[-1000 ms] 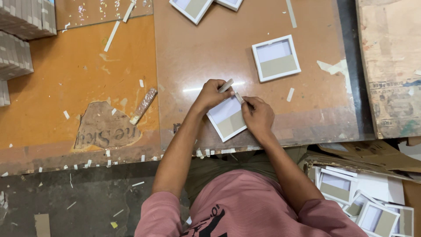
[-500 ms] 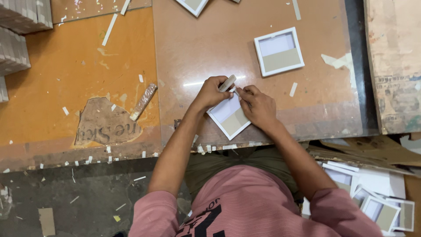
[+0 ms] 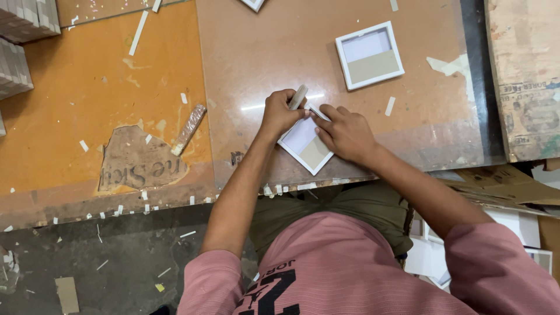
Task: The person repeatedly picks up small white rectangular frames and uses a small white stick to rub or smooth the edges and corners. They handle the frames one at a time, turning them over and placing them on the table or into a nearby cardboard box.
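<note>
A small white square frame (image 3: 305, 146) with a white and tan backing lies turned like a diamond near the table's front edge. My left hand (image 3: 281, 113) is closed around a short pale stick-like tool (image 3: 298, 97) at the frame's upper corner. My right hand (image 3: 345, 133) presses down on the frame's right side, with its fingers touching the upper edge. A second white frame (image 3: 370, 55) of the same kind lies flat farther back on the right, apart from both hands.
Brown glossy board (image 3: 268, 46) covers the table, with an orange board (image 3: 87, 93) to its left. A wrapped brownish stick (image 3: 188, 129) lies on the orange board. Stacks of grey pieces (image 3: 20, 41) stand at far left. More white frames (image 3: 539, 256) lie at lower right, and paper scraps are scattered about.
The view has shifted slightly. Both hands stay on the small frame, and my right hand's fingers have slid along its upper edge toward the tool.
</note>
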